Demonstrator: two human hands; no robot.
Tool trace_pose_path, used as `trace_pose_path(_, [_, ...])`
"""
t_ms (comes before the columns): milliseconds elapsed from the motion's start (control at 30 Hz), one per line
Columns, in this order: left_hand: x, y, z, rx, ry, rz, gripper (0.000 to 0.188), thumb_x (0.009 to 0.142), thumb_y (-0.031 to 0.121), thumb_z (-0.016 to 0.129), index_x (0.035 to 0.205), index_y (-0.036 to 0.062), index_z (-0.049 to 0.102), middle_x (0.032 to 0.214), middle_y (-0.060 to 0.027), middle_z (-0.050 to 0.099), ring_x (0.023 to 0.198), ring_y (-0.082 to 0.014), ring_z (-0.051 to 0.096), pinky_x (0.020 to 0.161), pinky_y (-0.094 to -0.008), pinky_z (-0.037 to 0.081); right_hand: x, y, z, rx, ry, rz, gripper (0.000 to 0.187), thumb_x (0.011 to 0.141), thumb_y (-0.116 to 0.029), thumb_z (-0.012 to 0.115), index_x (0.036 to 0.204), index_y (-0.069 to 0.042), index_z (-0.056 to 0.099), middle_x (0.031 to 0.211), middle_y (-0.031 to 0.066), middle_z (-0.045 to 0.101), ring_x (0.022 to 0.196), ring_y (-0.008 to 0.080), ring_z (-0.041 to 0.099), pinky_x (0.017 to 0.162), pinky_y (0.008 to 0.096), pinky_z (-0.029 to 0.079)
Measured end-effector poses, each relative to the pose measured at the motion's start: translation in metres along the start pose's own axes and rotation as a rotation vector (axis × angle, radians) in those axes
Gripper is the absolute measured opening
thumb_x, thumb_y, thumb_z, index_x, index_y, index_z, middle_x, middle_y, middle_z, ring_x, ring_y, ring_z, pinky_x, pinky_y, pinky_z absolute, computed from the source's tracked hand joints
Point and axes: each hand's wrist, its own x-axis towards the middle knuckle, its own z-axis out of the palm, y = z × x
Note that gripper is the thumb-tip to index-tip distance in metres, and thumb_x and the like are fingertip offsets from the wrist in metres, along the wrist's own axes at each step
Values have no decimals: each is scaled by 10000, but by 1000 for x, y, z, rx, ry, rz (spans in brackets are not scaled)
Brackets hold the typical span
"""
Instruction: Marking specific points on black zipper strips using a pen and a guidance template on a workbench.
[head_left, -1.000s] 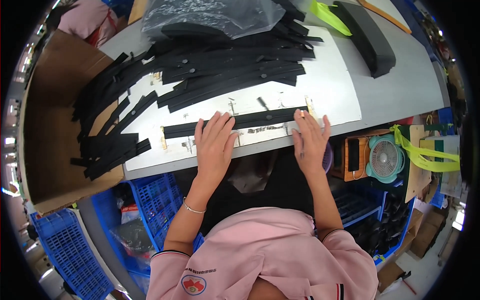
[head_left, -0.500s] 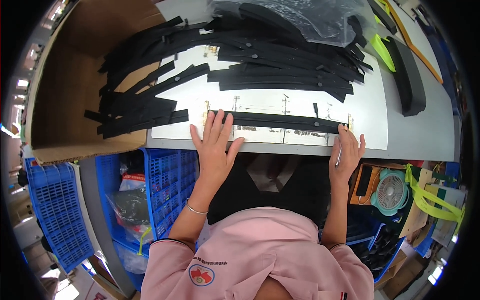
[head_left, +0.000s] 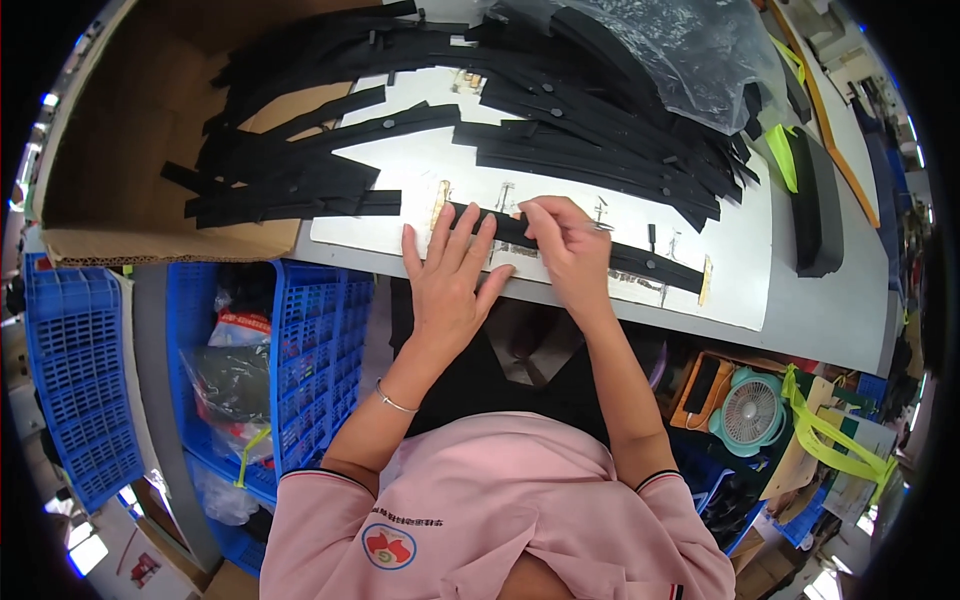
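Note:
A long black zipper (head_left: 628, 255) lies across the white marked board (head_left: 740, 300) in front of me, its slider and short pull towards the right end. My left hand (head_left: 450, 270) rests flat near the zipper's left end, fingers spread and pressing on it. Just right of it, my right hand (head_left: 568, 248) is closed around a slim silver pen (head_left: 598, 226). That hand sits over the zipper, and the pen's tip is hidden by the fingers. Dark marks show on the board along the zipper.
Many more black zippers (head_left: 600, 150) are heaped behind, some reaching into an open cardboard box (head_left: 110, 150) at left. A clear plastic bag (head_left: 690, 60) covers the far heap. Blue crates (head_left: 315, 350) stand below left; a turquoise fan (head_left: 748, 412) is below right.
My right hand has moved left from the zipper's right end to near my left hand, now gripping the pen in a writing hold. The view has shifted and tilted slightly.

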Motion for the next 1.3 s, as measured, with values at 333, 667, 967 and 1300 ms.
trace_pose_path(333, [-3, -4, 5, -16, 86, 15, 619, 882, 356, 795, 1410, 77, 632, 1507, -87, 563, 1456, -313, 455, 1218, -640, 149, 5, 18, 16, -290, -23, -175, 160, 998, -140, 700, 1029, 12, 735, 978, 81, 752, 742, 153, 693, 677, 279, 536])
trace_pose_path(667, [-2, -2, 3, 4, 60, 6, 632, 888, 347, 787, 1432, 71, 620, 1514, -86, 562, 1472, -303, 440, 1227, -617, 134, 3, 17, 13, -272, -19, -180, 172, 987, -147, 706, 1001, 18, 751, 952, 79, 766, 737, 179, 722, 654, 279, 536])
trace_pose_path(967, [1, 0, 4, 35, 47, 25, 632, 881, 351, 794, 1421, 66, 632, 1498, -89, 577, 1468, -306, 447, 1223, -630, 141, 4, 22, 8, -328, -106, -296, 214, 978, -171, 690, 896, 13, 760, 887, 73, 769, 666, 182, 706, 590, 291, 517])
trace_pose_path(1300, [-2, -1, 1, 62, 9, 12, 614, 927, 307, 766, 1474, 87, 595, 1555, -88, 534, 1514, -312, 390, 1254, -582, 102, -12, 1, -49, -221, 107, -157, 201, 979, -122, 682, 872, 35, 747, 771, 72, 746, 632, 118, 656, 589, 265, 488])
